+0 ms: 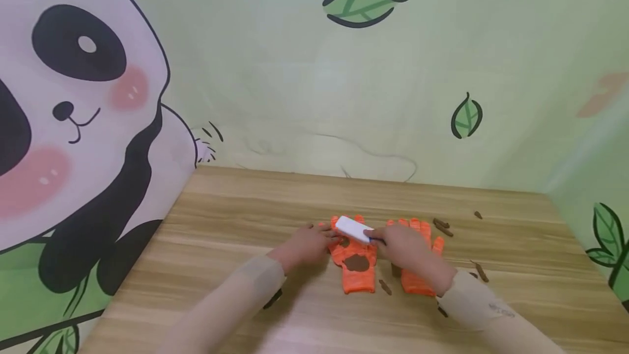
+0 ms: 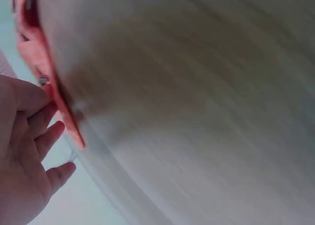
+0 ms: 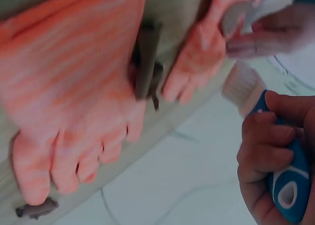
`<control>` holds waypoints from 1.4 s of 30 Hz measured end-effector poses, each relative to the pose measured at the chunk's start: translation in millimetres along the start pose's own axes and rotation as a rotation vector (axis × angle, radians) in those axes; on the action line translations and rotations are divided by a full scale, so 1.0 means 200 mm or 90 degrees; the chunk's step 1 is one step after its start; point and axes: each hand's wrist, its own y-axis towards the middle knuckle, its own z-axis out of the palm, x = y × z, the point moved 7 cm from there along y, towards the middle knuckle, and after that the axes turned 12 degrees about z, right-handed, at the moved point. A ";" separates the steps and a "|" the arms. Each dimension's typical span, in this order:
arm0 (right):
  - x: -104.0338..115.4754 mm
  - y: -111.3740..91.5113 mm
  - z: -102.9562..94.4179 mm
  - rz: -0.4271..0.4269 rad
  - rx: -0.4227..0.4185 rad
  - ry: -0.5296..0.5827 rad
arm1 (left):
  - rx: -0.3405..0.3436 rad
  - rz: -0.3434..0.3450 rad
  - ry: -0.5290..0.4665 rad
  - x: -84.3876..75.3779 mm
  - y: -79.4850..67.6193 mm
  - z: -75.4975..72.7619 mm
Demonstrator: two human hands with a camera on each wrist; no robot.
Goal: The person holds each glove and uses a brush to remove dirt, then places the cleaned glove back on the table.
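Two orange knit gloves lie side by side. The left glove [image 1: 358, 280] bears brown patches [image 1: 356, 262] on its palm. At that glove's left edge, my left hand [image 1: 309, 243] pinches the fabric between thumb and forefinger, the other fingers spread apart in the left wrist view. My right hand [image 1: 405, 245] grips the blue handle [image 3: 293, 185] of a brush with pale bristles [image 3: 240, 82]. In the head view the brush's white head [image 1: 352, 229] is over the left glove's upper part; contact cannot be told. Beneath my right forearm lies the right glove [image 1: 417, 283], partly covered.
Dark brown pieces lie about the wooden table [image 1: 236, 201]: some curled ones [image 1: 442, 226] beyond the right glove, a strip [image 1: 385, 287] between the gloves, another [image 1: 480, 272] farther right. A wall printed with a panda and leaves [image 1: 366, 5] rises behind the table.
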 end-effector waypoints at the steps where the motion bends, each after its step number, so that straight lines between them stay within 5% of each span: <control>1: 0.02 0.00 0.01 -0.008 -0.009 -0.026 | 0.007 -0.002 0.003 0.00 0.00 0.01; 8: 0.03 -0.04 0.00 -0.018 -0.014 -0.154 | 0.043 -0.026 0.019 0.00 -0.01 0.01; 17: 0.08 0.00 -0.02 -0.021 -0.015 -0.120 | 0.037 -0.028 0.040 -0.03 -0.01 0.01; 24: 0.00 -0.07 -0.01 -0.007 0.025 -0.077 | 0.061 -0.048 0.031 0.00 -0.02 0.01; 31: 0.03 -0.01 -0.02 -0.011 -0.016 -0.047 | -0.006 -0.067 -0.114 -0.01 0.02 0.01; 37: 0.03 -0.09 0.05 -0.029 -0.003 -0.095 | -0.026 -0.081 -0.064 -0.02 0.03 0.01; 42: 0.02 -0.18 -0.02 -0.019 0.017 -0.027 | -0.028 -0.088 -0.026 -0.01 0.02 0.00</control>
